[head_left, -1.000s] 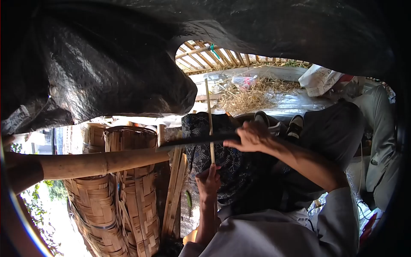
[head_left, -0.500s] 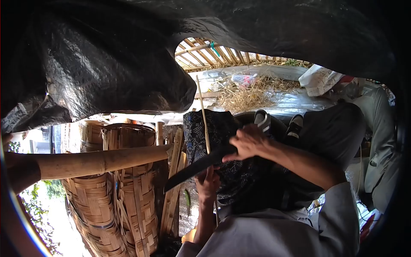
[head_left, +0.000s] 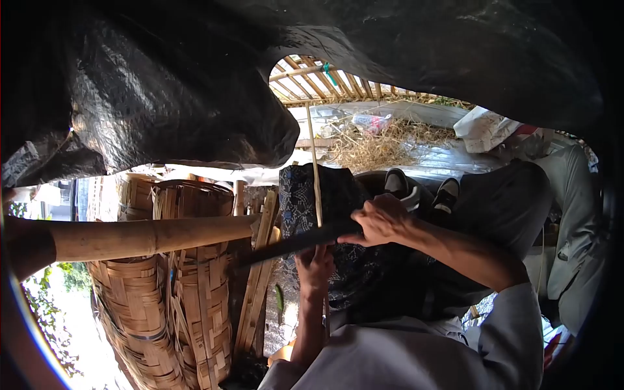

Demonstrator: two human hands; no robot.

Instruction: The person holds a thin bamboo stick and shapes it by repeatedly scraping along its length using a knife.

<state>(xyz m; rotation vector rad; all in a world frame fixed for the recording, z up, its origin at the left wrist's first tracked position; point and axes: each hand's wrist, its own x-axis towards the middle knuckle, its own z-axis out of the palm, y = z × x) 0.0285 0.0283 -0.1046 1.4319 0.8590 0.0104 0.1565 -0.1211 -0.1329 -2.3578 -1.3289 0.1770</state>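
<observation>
My right hand is closed round the handle end of a long dark blade, which slants down to the left. Below the blade, my left hand grips a thin pale bamboo strip. The strip stands nearly upright in view and passes behind the blade just above my left fingers, where the two look to touch. Dark blue patterned cloth lies behind the strip and blade. The blade's handle is mostly hidden in my right fist.
A thick bamboo pole crosses the left side before tall woven baskets. Split bamboo pieces lean beside them. Black plastic sheeting hangs above. Dry straw lies behind the dark shoes. A person's grey trouser leg is at right.
The blade first swung down across the strip toward my left hand, then its tip rose somewhat. The strip tilted left, then moved back a little to the right. Both hands keep their grips.
</observation>
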